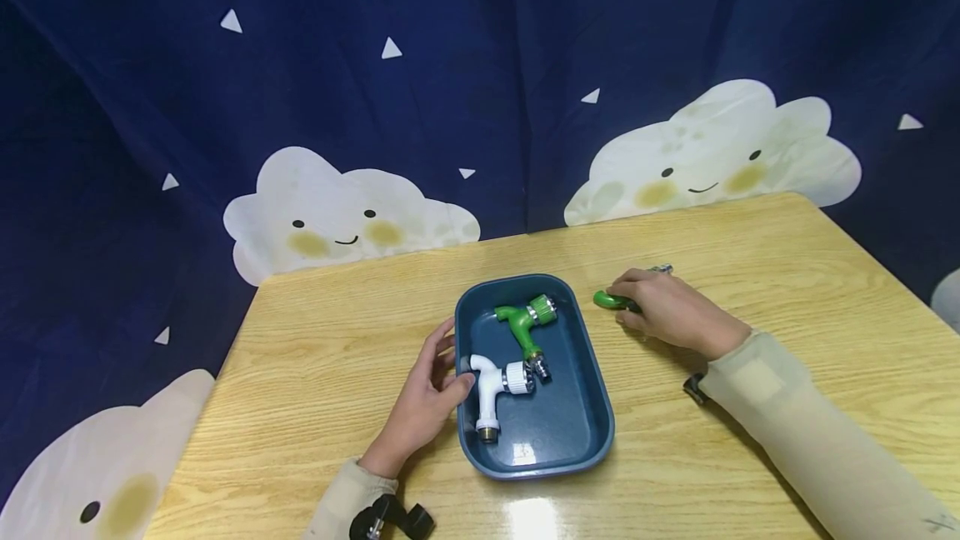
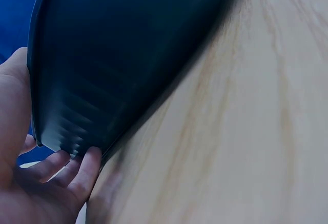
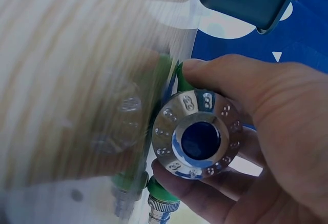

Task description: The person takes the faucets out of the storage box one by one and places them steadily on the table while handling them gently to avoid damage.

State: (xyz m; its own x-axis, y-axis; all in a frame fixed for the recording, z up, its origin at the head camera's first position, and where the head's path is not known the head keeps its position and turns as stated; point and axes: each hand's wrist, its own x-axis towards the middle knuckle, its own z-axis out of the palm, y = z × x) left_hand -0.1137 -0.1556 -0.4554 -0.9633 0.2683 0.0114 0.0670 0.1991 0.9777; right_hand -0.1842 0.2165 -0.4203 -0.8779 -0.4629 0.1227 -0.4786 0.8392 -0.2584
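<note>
My left hand [image 1: 426, 398] holds the left side of a dark blue plastic tray [image 1: 566, 419], thumb over the rim and fingers against the outer wall, as the left wrist view shows. Inside lie a green faucet [image 1: 520, 327] with a green handle and a white faucet [image 1: 489, 398], its body near my thumb. Right of the tray, my right hand [image 1: 671, 313] grips another green faucet [image 1: 606, 300] at the tabletop. Its round chrome knob [image 3: 200, 139] with a dark blue centre faces the right wrist camera; fingers hide much of its body.
The wooden table [image 1: 337, 340] runs back to a dark blue curtain [image 1: 480, 90] with clouds and white triangles. The table's right edge slopes away beyond my right arm. A dark strap mount [image 1: 390, 517] sits on my left wrist.
</note>
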